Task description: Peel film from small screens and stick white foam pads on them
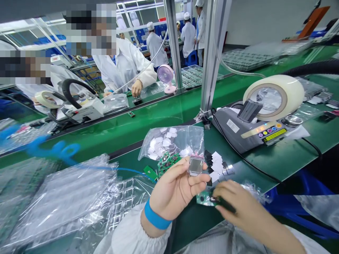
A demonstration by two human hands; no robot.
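My left hand (177, 187) is closed on a small square display module (195, 165) with a grey screen, pinched between thumb and fingers. My right hand (239, 204) is closed on a small green circuit board (205, 199), gripped at its right end just under the left hand. Another green circuit board (167, 161) lies on the mat behind my left hand. A clear bag of small white pads (172, 141) lies beyond it, with a strip of white and black pads (215, 163) beside it.
A grey tape dispenser (254, 130) with a big tape roll (275, 97) stands at the right. Clear plastic trays (66, 201) lie at the left. A green conveyor belt (164, 116) runs across. Beyond it, persons in white coats work; a pink fan (166, 76) stands there.
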